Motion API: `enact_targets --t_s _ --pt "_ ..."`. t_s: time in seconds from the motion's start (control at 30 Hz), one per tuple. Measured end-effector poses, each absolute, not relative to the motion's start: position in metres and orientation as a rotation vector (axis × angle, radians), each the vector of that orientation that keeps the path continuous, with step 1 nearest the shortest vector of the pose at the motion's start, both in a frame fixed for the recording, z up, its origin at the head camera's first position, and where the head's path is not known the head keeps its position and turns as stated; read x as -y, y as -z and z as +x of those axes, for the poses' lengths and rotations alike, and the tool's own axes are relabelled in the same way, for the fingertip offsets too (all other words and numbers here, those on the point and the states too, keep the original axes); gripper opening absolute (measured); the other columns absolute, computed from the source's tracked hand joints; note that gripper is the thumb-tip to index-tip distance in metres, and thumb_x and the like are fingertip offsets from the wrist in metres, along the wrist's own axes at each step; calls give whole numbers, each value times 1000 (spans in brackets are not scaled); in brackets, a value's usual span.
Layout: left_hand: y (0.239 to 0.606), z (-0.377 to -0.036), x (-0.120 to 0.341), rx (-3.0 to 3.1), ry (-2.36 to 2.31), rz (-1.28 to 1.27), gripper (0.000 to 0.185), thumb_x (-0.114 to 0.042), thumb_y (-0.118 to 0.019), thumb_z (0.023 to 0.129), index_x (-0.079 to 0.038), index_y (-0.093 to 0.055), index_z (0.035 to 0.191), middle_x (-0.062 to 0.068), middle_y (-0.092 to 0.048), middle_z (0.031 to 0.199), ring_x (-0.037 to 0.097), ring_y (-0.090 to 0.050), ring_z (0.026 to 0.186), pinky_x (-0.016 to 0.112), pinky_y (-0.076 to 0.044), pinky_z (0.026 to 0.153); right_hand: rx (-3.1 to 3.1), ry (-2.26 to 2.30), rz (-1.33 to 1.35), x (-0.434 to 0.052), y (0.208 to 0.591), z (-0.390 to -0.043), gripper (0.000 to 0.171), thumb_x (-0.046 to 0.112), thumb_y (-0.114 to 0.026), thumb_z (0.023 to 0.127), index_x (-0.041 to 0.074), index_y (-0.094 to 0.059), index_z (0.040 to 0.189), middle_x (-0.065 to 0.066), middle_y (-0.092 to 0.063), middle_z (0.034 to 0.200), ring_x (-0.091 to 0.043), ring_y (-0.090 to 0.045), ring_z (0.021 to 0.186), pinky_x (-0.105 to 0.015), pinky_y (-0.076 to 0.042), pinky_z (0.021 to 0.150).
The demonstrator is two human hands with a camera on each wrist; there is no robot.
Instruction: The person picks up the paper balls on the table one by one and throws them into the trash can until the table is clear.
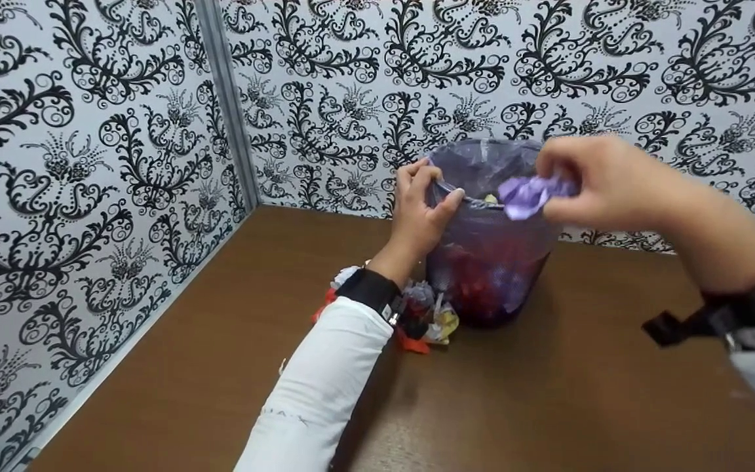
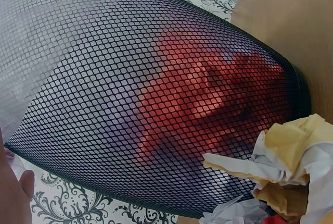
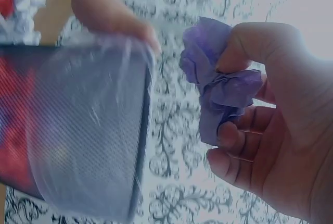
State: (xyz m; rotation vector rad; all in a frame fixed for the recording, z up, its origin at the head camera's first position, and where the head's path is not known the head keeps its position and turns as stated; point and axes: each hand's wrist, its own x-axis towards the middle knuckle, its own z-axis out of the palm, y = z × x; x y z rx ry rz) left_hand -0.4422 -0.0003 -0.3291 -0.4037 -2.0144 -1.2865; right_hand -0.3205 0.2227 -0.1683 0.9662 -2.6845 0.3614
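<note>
Right now, the right hand point(image 1: 603, 180) pinches purple paper point(image 1: 529, 195) above the bin point(image 1: 489, 262).

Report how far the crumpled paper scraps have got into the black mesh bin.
Done: red crumpled paper already lies inside the black mesh bin. In hand: the right hand pinches a purple paper wad over the opening, while the left hand grips the plastic-lined rim. Left: a small pile of mixed crumpled scraps beside the bin's base.
</note>
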Motion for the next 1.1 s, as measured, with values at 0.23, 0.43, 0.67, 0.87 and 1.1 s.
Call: enact_targets --t_s 0.23,0.43,0.67,0.87,1.1 --pt "328 -442 1 2021 1298 -400 47 -67 -53 76 -26 -51 99 -5 -35 137 15 -42 124 38 -45 95 2718 -409 770 -230 154 -358 22 16 -70 79 12 -58 96 -10 -54 82 -24 -50 66 -29 -48 48" --pt "328 -442 1 2006 1305 -413 47 -65 -55 77 -24 -52 99 -2 -36 136 17 -43 124 38 -45 96 2790 -492 617 -229 154 -386 33 24 -68 82 9 -56 109 -12 -54 93 -27 -53 75 -32 -52 54" --pt "328 -442 1 1986 1288 -420 47 -62 -56 76 -22 -53 99 1 -38 136 19 -43 126 35 -43 97 2867 -384 533 -228 161 -412 39 25 -66 85 10 -53 118 -14 -56 99 -30 -56 81 -38 -53 60" --pt "329 -442 1 1999 1309 -419 47 -64 -56 76 -23 -52 98 -1 -36 136 16 -42 123 36 -44 96 2946 -311 492 -229 175 -428 40 30 -69 85 9 -54 116 -19 -59 109 -35 -57 93 -48 -51 71" --pt "329 -442 0 1993 1321 -430 47 -65 -56 76 -24 -52 98 -1 -36 135 16 -41 123 38 -43 97 2996 -225 461 -228 191 -439 40 32 -71 80 11 -57 111 -17 -61 113 -36 -56 99 -60 -39 86"
